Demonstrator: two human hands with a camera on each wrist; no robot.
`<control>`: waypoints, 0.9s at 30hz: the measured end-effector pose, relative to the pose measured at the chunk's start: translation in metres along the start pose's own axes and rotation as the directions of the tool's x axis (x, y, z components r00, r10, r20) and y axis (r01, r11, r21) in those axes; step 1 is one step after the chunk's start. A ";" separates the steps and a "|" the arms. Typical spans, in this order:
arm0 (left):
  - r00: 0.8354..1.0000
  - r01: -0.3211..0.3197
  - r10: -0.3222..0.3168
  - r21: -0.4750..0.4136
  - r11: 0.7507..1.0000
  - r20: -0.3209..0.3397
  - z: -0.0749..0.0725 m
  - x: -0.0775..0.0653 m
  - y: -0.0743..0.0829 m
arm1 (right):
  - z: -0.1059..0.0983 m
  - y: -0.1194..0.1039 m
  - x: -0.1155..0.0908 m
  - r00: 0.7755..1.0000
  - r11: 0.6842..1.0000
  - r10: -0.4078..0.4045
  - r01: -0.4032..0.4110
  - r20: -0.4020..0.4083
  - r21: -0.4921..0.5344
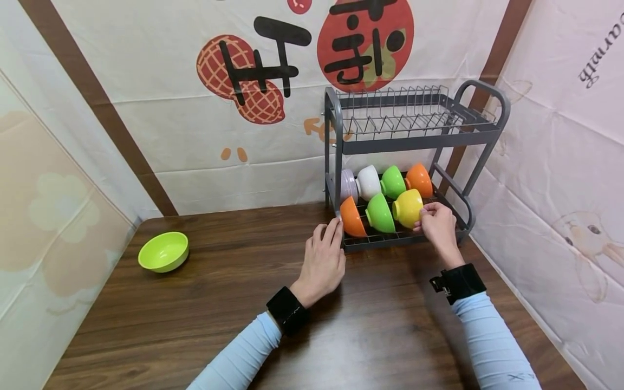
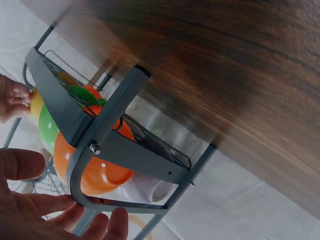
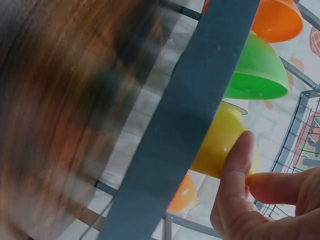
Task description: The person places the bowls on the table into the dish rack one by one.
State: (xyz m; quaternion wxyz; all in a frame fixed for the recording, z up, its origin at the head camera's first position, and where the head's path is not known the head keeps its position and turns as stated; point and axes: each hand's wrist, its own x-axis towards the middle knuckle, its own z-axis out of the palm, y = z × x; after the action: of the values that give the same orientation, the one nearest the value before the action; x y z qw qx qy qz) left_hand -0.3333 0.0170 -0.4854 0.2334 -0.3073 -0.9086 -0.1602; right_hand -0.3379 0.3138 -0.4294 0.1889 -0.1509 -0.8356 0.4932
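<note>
My right hand [image 1: 439, 225] pinches the rim of a yellow bowl [image 1: 408, 208] between thumb and fingers. That bowl stands on its side at the right of the front row on the lower tier of a dark grey dish rack [image 1: 414, 143]. Left of it in this row are a green bowl [image 1: 380, 213] and an orange bowl [image 1: 353, 218]. My left hand [image 1: 323, 261] touches the rack's front left post with its fingertips, its fingers extended. The left wrist view shows these fingers against the grey frame [image 2: 75, 175], beside the orange bowl [image 2: 90, 165].
Behind, a lilac bowl [image 1: 348, 184], a white bowl [image 1: 369, 182], another green bowl [image 1: 392, 182] and another orange bowl [image 1: 419, 180] form the back row. A lime bowl [image 1: 163, 252] sits upright at the left of the wooden table [image 1: 234, 292]. Printed cloth walls [image 1: 161, 108] enclose the table.
</note>
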 end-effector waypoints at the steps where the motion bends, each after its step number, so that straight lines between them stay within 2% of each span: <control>1: 1.000 -0.002 0.002 0.005 1.000 -0.005 0.000 0.000 0.000 | 0.000 -0.001 0.000 1.000 1.000 -0.004 0.004 0.008 -0.008; 7: 1.000 -0.011 0.012 0.025 1.000 -0.020 0.001 0.000 -0.002 | -0.007 -0.008 0.004 0.998 0.994 -0.040 0.045 0.054 -0.098; 12: 1.000 -0.010 0.010 0.025 1.000 -0.003 0.000 0.001 -0.003 | -0.016 -0.015 0.011 0.995 0.976 -0.058 0.073 0.081 -0.207; 16: 1.000 -0.006 0.005 0.020 1.000 0.015 0.000 0.000 -0.002 | -0.019 -0.021 0.013 0.993 0.936 -0.071 0.097 0.090 -0.339; 19: 1.000 -0.007 0.007 0.014 1.000 0.012 0.001 -0.001 -0.002 | -0.020 -0.025 0.010 0.988 0.893 -0.138 0.156 0.073 -0.422; 23: 1.000 -0.010 0.010 0.010 1.000 0.012 0.000 -0.001 -0.002 | -0.020 -0.041 0.000 0.956 0.845 -0.293 0.272 0.026 -0.460; 27: 1.000 -0.007 0.007 0.009 1.000 0.016 -0.001 0.000 -0.002 | -0.023 -0.068 -0.009 0.916 0.834 -0.400 0.350 -0.031 -0.426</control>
State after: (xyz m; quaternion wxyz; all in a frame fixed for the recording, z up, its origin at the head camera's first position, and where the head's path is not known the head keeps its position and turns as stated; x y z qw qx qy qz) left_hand -0.3345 0.0155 -0.4849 0.2282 -0.3107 -0.9099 -0.1529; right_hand -0.3237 0.2952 -0.3605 0.2951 -0.0493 -0.9211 0.2492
